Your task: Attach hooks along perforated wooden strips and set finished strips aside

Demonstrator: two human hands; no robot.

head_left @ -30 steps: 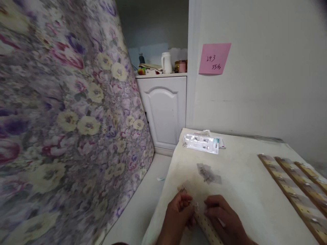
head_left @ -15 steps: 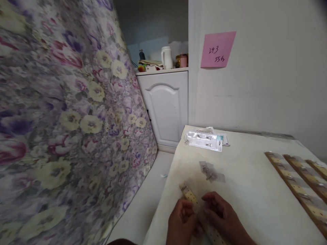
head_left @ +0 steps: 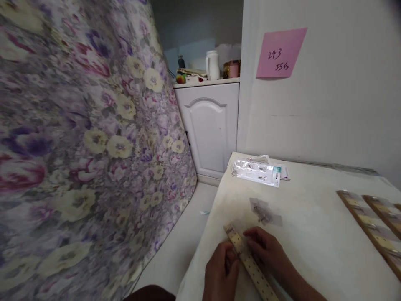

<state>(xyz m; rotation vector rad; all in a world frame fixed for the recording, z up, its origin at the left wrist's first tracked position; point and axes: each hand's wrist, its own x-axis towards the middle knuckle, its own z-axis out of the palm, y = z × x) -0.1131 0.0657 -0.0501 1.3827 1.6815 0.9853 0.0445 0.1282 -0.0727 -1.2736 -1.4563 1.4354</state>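
A pale strip [head_left: 257, 275] dotted with dark holes lies slantwise on the white-covered table, its far end marked with something dark. My left hand [head_left: 221, 269] is at the strip's left edge, fingers curled and thumb near the fingertips; what they hold is hidden. On the other side, my right hand [head_left: 266, 251] has its fingers bent together over the strip's right edge. A faint, clear film-like patch shows by its fingertips, too blurred to name. Beyond my hands lie small clear packets [head_left: 265, 213] with metal pieces in them.
Clear blister packs [head_left: 257, 172] lie at the table's far left corner. Brown-edged boards [head_left: 369, 225] with rows of packeted pieces stand at the right. A floral curtain [head_left: 94, 167] hangs left; a white cabinet [head_left: 211, 129] stands beyond the table.
My hands have moved slightly apart, and more of the strip shows between them. The clear film between the hands is less visible. The view has shifted a little left.
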